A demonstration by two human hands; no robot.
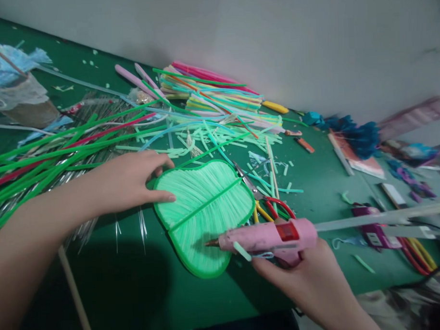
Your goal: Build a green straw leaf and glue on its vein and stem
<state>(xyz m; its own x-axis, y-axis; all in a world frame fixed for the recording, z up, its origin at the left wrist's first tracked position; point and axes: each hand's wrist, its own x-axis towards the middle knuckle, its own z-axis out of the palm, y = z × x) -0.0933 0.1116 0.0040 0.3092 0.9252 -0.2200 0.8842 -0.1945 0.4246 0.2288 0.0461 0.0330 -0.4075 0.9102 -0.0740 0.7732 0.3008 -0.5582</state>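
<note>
A light green leaf-shaped fan [203, 211] with a darker green rim and a midrib lies flat on the green table [314, 181]. My left hand [130, 180] rests on its upper left edge, thumb pressing on the surface and fingers over the rim. My right hand [303, 273] grips a pink hot glue gun [269, 236] by its handle. Its metal nozzle points left and sits just above the fan's lower right part. A clear glue stick [380, 218] sticks out of the gun's back to the right.
Long green and red strips [53, 151] lie at the left, a bundle of coloured strips [217, 95] at the back. Red-handled scissors [270, 201] lie beside the fan. A thin wooden stick [74, 290] lies at the near left, blue tissue flowers [359, 136] and clutter at the right.
</note>
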